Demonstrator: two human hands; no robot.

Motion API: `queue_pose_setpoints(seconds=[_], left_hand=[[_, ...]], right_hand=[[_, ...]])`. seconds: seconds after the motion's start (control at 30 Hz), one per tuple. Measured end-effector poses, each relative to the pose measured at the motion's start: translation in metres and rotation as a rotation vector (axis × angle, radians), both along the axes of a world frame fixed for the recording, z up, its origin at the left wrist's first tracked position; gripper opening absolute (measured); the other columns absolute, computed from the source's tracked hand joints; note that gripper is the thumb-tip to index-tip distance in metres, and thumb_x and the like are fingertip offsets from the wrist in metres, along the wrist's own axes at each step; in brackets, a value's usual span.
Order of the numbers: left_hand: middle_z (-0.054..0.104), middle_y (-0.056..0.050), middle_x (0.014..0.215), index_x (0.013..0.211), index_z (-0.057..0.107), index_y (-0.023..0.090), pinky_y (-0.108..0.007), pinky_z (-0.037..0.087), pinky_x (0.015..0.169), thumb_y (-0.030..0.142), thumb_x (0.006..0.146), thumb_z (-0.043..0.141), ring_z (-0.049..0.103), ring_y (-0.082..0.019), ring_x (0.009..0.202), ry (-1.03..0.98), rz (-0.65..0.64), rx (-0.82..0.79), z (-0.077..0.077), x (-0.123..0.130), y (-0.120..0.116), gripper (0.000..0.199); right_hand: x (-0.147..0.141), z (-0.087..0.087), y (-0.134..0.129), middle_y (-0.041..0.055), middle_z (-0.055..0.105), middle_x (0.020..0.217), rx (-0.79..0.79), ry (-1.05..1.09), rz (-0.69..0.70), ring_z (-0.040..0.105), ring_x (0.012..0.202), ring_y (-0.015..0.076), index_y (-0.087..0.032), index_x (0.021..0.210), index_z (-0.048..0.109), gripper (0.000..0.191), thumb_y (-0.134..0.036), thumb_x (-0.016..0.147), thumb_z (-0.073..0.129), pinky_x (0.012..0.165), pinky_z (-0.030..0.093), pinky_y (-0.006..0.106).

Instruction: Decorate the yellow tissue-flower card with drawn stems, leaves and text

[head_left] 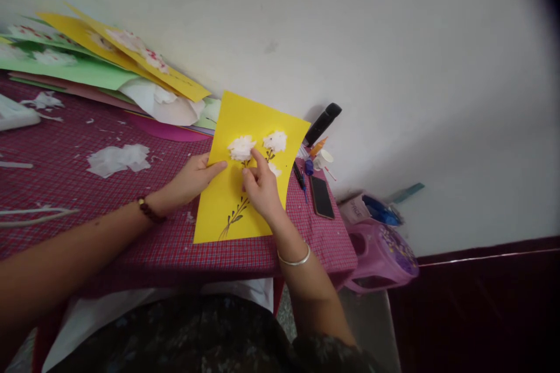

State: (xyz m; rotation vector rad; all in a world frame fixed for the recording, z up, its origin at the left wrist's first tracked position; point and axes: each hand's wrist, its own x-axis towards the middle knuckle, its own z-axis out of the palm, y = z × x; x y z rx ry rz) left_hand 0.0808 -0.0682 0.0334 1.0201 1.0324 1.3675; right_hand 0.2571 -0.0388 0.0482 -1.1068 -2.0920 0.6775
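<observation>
A yellow sheet (214,210) with a drawn stem, dark leaves and white fluffy flowers is tilted up over the checked tablecloth. My left hand (192,178) grips its left edge, thumb on the front and fingers mostly hidden behind. My right hand (262,189) is over the middle of the sheet, its index finger extended to the lower right edge of the larger white flower (240,147) and the other fingers curled. A smaller white flower (275,141) is to the right of it. Another white patch (274,169) shows beside my right hand.
Decorated yellow and green sheets (100,73) are stacked at the back left. White tissue (119,159) lies on the red checked tablecloth (166,245). A phone (322,197), pens (300,175) and a black upright object (324,123) are at the right. A pink stool (376,256) stands beside the table.
</observation>
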Motion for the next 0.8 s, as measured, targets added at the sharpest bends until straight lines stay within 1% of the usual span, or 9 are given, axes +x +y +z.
queue_pose_setpoints(seconds=[0.07, 0.17, 0.23, 0.37, 0.5, 0.67, 0.8], left_hand=[[0.079, -0.006, 0.085, 0.099, 0.073, 0.017, -0.029, 0.059, 0.058, 0.038, 0.076, 0.075, 0.073, -0.022, 0.067, 0.006, 0.001, 0.002, -0.001, 0.000, 0.000, 0.031], [0.078, -0.007, 0.083, 0.102, 0.074, 0.018, -0.031, 0.060, 0.059, 0.039, 0.075, 0.076, 0.074, -0.023, 0.067, -0.004, -0.007, 0.009, -0.001, 0.001, 0.000, 0.034], [0.078, -0.008, 0.083, 0.102, 0.074, 0.018, -0.031, 0.060, 0.058, 0.040, 0.075, 0.076, 0.074, -0.024, 0.066, 0.001, -0.012, 0.015, -0.002, 0.001, 0.000, 0.035], [0.079, -0.008, 0.087, 0.103, 0.074, 0.018, -0.030, 0.058, 0.055, 0.041, 0.077, 0.076, 0.073, -0.023, 0.065, 0.055, 0.009, 0.021, -0.003, -0.001, -0.001, 0.035], [0.078, -0.008, 0.085, 0.105, 0.074, 0.018, -0.031, 0.060, 0.058, 0.040, 0.078, 0.075, 0.074, -0.025, 0.069, 0.036, -0.021, 0.032, -0.002, 0.000, -0.002, 0.034], [0.078, -0.007, 0.081, 0.100, 0.073, 0.019, -0.031, 0.059, 0.054, 0.037, 0.077, 0.075, 0.073, -0.023, 0.062, 0.031, -0.008, -0.007, 0.000, 0.002, -0.002, 0.030], [0.078, -0.009, 0.086, 0.100, 0.073, 0.019, -0.034, 0.060, 0.059, 0.038, 0.076, 0.075, 0.074, -0.026, 0.068, 0.032, -0.004, -0.014, 0.001, 0.003, -0.002, 0.031]], right_hand=[[-0.001, 0.001, -0.002, 0.0000, 0.061, 0.067, 0.000, -0.001, 0.008, 0.060, 0.064, 0.0207, -0.020, 0.156, 0.031, 0.060, -0.033, 0.097, 0.040, 0.067, 0.051, 0.036], [0.000, 0.006, -0.007, 0.0000, 0.061, 0.067, 0.039, 0.038, -0.027, 0.059, 0.062, 0.0200, -0.019, 0.158, 0.022, 0.064, -0.034, 0.099, 0.038, 0.065, 0.050, 0.035], [0.000, 0.008, -0.009, 0.0001, 0.062, 0.068, 0.060, 0.028, -0.041, 0.059, 0.063, 0.0198, -0.019, 0.160, 0.018, 0.066, -0.034, 0.099, 0.038, 0.065, 0.049, 0.035], [-0.001, 0.008, -0.008, -0.0011, 0.062, 0.066, 0.063, -0.046, 0.002, 0.059, 0.062, 0.0192, -0.022, 0.159, 0.023, 0.065, -0.031, 0.097, 0.040, 0.065, 0.048, 0.034], [-0.001, 0.005, -0.004, -0.0010, 0.061, 0.067, 0.080, -0.011, -0.033, 0.059, 0.063, 0.0189, -0.020, 0.160, 0.019, 0.065, -0.032, 0.099, 0.037, 0.064, 0.048, 0.033], [0.000, 0.008, -0.003, -0.0013, 0.060, 0.066, 0.066, -0.035, -0.025, 0.059, 0.063, 0.0189, -0.021, 0.152, 0.033, 0.055, -0.032, 0.098, 0.038, 0.065, 0.048, 0.034], [0.001, 0.011, -0.003, 0.0000, 0.061, 0.070, 0.107, -0.038, -0.047, 0.058, 0.065, 0.0191, -0.021, 0.152, 0.030, 0.054, -0.029, 0.099, 0.035, 0.066, 0.048, 0.034]])
